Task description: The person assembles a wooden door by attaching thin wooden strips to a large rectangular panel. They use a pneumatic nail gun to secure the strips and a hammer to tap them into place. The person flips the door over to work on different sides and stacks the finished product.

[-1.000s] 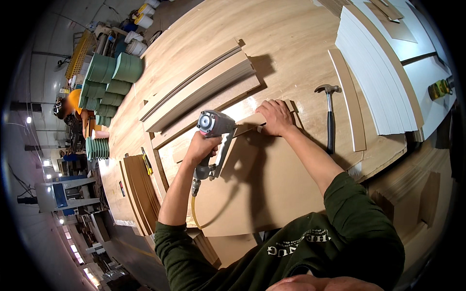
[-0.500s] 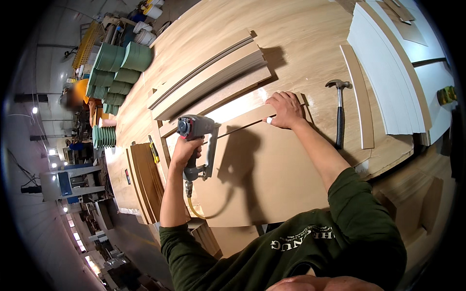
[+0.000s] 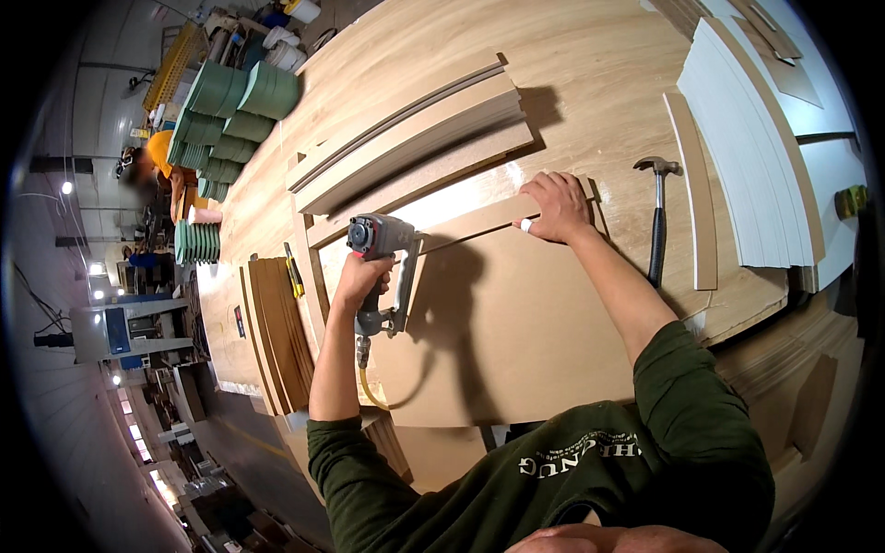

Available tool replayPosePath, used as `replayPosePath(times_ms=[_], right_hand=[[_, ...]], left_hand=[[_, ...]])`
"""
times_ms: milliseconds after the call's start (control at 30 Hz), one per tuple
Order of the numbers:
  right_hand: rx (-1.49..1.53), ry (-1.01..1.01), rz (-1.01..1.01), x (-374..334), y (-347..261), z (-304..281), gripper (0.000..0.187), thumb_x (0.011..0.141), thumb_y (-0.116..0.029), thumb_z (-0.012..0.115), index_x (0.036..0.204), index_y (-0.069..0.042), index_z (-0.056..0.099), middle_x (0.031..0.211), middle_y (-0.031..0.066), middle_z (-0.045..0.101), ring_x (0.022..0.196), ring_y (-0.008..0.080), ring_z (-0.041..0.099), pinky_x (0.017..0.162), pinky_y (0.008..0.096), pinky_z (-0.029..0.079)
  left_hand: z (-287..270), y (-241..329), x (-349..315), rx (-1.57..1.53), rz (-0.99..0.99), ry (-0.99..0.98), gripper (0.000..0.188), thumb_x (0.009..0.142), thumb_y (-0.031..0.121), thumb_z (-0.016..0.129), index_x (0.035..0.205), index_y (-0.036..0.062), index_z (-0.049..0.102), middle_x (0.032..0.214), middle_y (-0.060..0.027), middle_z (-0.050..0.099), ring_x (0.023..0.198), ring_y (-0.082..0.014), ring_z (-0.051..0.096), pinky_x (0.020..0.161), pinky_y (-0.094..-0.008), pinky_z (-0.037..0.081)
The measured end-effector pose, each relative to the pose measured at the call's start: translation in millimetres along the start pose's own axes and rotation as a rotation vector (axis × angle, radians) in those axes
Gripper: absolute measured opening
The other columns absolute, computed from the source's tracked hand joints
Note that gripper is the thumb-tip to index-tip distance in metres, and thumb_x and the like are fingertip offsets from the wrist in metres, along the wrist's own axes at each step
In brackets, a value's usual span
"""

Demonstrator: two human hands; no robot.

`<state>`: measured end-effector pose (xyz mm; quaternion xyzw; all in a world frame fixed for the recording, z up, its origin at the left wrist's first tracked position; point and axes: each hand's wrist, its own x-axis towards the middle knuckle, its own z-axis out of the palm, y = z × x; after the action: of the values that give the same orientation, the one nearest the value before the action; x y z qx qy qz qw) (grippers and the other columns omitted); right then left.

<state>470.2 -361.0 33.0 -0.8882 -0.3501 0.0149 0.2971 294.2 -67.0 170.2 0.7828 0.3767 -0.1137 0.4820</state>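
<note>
My left hand (image 3: pixel 362 277) is wrapped round the handle of a pneumatic nail gun (image 3: pixel 383 237), grey and black with a red trim. Its nose is over the left part of a narrow board strip (image 3: pixel 475 219); whether it touches cannot be told. A yellow air hose (image 3: pixel 371 391) hangs from the handle's lower end. At the strip's right end, my right hand (image 3: pixel 557 208) grips across it, fingers on the far side and thumb on the near side. The thumb has a white wrap. A dark gap runs between this strip and a large flat brown panel (image 3: pixel 544 323) nearer me.
Stacked board strips (image 3: pixel 415 138) lie beyond the panel. Right of it are a claw hammer (image 3: pixel 657 221), a single strip (image 3: pixel 693 203) and white boards (image 3: pixel 751 157). Leftward are brown boards (image 3: pixel 275 332), a yellow knife (image 3: pixel 294 271) and green stacked pieces (image 3: pixel 221 120). A co-worker (image 3: pixel 164 157) stands farther off.
The whole view has shifted slightly, so the bench things appear farther right. Both hands keep their holds, with little movement over the panel. The co-worker's posture has changed a little.
</note>
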Motion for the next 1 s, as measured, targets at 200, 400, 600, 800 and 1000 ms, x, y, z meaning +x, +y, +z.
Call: replayPosePath(times_ms=[200,400,600,800,1000], right_hand=[[0.007,0.016,-0.007,0,0,2,0.050,0.067,-0.045,0.078,0.105,-0.016,0.063,0.108,0.0033,0.057,0.111,0.0211,0.051,0.103,0.0379,0.033],[-0.001,-0.001,0.004,0,1,2,0.050,0.067,-0.045,0.078,0.105,-0.017,0.063,0.108,0.0031,0.057,0.111,0.0211,0.050,0.104,0.0379,0.032],[0.017,-0.023,0.012,-1,-2,2,0.049,0.068,-0.044,0.078,0.105,-0.017,0.063,0.108,0.0029,0.057,0.112,0.0206,0.050,0.105,0.0374,0.031],[0.015,-0.021,0.006,2,-2,-1,0.049,0.068,-0.043,0.077,0.106,-0.017,0.064,0.108,0.0019,0.057,0.113,0.0195,0.050,0.105,0.0369,0.031],[-0.008,-0.015,0.008,1,-2,0,0.049,0.068,-0.044,0.077,0.107,-0.017,0.064,0.108,0.0011,0.057,0.112,0.0191,0.050,0.105,0.0365,0.031]], left_hand=[[-1,-1,1,-0.026,-0.060,-0.001,0.009,0.079,0.009,0.066,0.081,0.0000,0.063,0.059,-0.0041,0.056,0.046,-0.0126,0.054,0.043,-0.0266,0.045],[-1,-1,1,-0.019,-0.047,-0.020,0.010,0.080,0.009,0.066,0.082,0.0005,0.063,0.061,-0.0039,0.056,0.047,-0.0124,0.053,0.044,-0.0268,0.045],[0,-1,-2,-0.006,-0.046,-0.009,0.010,0.080,0.010,0.067,0.082,0.0029,0.060,0.061,-0.0022,0.055,0.048,-0.0122,0.053,0.045,-0.0267,0.046],[-47,7,-38,-0.018,0.022,0.154,0.011,0.080,0.010,0.067,0.088,0.0035,0.062,0.062,-0.0014,0.056,0.049,-0.0113,0.053,0.045,-0.0258,0.045],[-102,17,-74,-0.143,0.093,0.317,0.016,0.076,0.006,0.065,0.091,0.0028,0.062,0.060,-0.0015,0.054,0.047,-0.0109,0.052,0.043,-0.0256,0.044]])
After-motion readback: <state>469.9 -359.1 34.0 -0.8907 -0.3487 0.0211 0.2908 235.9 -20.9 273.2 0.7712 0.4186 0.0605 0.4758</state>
